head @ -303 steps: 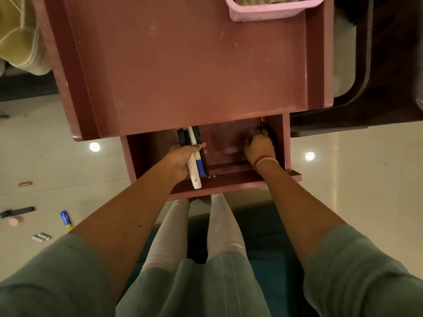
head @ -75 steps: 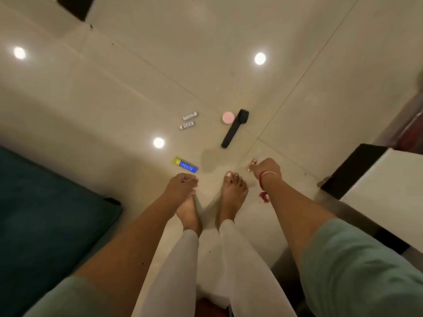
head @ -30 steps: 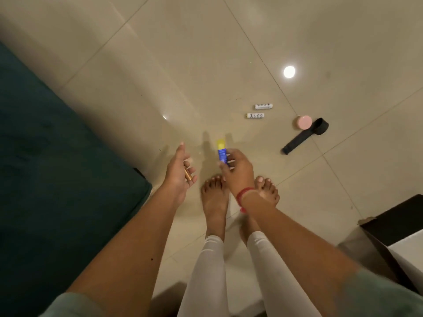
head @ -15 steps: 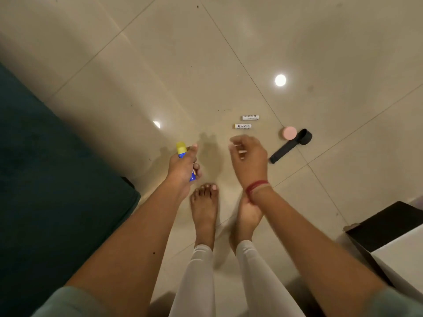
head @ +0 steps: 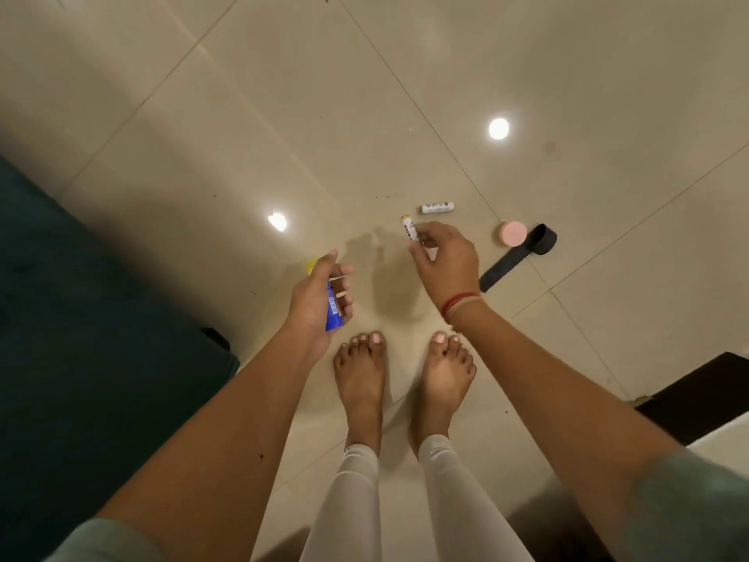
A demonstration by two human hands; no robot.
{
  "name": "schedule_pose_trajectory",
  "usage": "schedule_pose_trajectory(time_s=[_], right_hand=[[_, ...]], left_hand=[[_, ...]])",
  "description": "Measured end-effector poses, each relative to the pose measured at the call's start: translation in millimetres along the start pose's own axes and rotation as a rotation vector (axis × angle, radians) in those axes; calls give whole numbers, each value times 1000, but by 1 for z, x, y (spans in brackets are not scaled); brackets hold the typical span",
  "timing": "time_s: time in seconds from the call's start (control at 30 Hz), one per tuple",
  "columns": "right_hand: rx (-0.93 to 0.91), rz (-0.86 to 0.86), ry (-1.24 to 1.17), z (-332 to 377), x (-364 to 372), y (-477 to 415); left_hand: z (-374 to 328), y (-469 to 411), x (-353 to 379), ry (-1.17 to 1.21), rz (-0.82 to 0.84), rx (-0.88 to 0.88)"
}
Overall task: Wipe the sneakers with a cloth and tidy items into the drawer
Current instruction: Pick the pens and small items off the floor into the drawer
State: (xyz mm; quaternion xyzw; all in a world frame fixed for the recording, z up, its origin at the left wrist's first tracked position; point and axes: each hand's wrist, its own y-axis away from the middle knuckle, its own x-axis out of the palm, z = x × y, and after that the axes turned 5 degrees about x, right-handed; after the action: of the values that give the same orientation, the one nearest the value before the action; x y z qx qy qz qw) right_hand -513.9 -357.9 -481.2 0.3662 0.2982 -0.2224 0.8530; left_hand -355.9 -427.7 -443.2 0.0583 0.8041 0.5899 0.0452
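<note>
I look down at a beige tiled floor. My left hand holds a blue tube with a yellow cap in its palm, fingers loosely curled round it. My right hand pinches a small white battery by one end, just above the floor. A second white battery lies on the tile beyond it. To the right lie a round pink case and a black strap-like object. No sneakers, cloth or drawer are in view.
A dark teal mat or sofa edge fills the left side. A black and white piece of furniture sits at the lower right. My bare feet stand just below my hands.
The blue tube passed from my right hand to my left. My right hand then reached forward and picked up one of the two white batteries from the floor.
</note>
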Motion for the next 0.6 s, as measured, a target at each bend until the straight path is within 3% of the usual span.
schedule_pose_trajectory(time_s=[0.1,0.23,0.47,0.6], right_hand=[[241,6,-512,40,-11,37],[305,82,-613,60,-8,63],[75,-162,-324,37,-22,31],[-71,-99,218,-9,-26,-41]], left_hand=[[-2,7,15,22,96,17],[-13,14,36,9,209,77],[-18,-4,53,-38,31,133],[-15,-18,55,-89,2,109]])
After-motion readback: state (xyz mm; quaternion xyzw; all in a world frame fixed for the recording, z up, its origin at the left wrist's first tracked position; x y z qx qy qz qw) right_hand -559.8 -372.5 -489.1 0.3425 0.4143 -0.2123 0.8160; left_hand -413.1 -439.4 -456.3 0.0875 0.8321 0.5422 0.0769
